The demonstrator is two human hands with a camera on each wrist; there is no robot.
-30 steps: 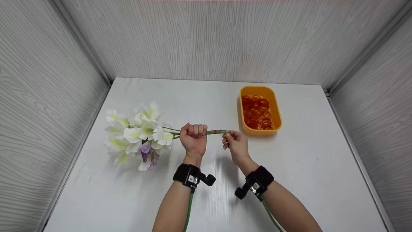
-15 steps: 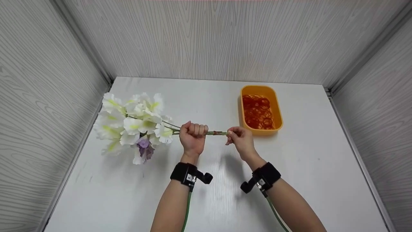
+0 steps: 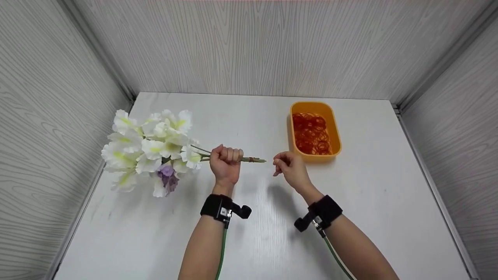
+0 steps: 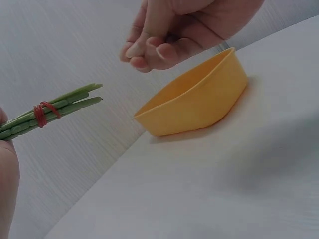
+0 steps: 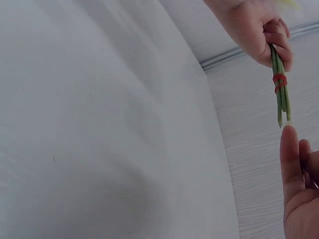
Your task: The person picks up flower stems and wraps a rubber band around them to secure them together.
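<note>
My left hand (image 3: 225, 165) grips the green stems (image 3: 253, 160) of a bunch of artificial flowers (image 3: 155, 146), mostly white with yellow centres and one purple. The blooms spread to the left of that fist, and the stem ends stick out to its right. A red rubber band (image 4: 46, 113) is wound round the stems near their cut ends. Just beyond these ends is my right hand (image 3: 291, 169), apart from them, its fingers loosely bent and nothing visible between them. In the right wrist view, its thumb (image 5: 289, 154) extends toward the stem tips.
A yellow-orange plastic box (image 3: 335, 134) with many red rubber bands (image 3: 311, 134) stands behind the right hand on the white table (image 3: 369, 194). Grey wood-grain panels (image 3: 249, 46) enclose the table at the back and both sides.
My right hand has left the stem ends after drawing along them to the right. My left hand has shifted left with the bunch, widening the gap, and the blooms have risen slightly.
</note>
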